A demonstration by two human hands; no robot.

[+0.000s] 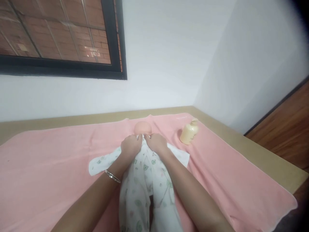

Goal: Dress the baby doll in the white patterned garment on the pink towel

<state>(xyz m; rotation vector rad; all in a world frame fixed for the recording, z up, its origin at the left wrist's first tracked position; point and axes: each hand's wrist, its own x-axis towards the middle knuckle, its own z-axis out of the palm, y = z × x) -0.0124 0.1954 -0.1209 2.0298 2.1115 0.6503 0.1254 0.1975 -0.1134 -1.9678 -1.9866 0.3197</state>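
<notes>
Head cam, wht garment [144,178], grn prints [145,167], L hand [131,146] & R hand [157,143] gripping it

the cloth [53,174] lies on the desk [241,146], beneath the suit [146,167]. just behind the suit is a head [143,126]; right of the suit, on the cloth, the bottle [189,133]; well behind the suit, the wall [169,58], its window [72,32] leftward.

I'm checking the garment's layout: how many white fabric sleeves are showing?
2: one white printed fabric sleeve left of the left hand, one white fabric sleeve right of the right hand. Both are partly hidden.
</notes>
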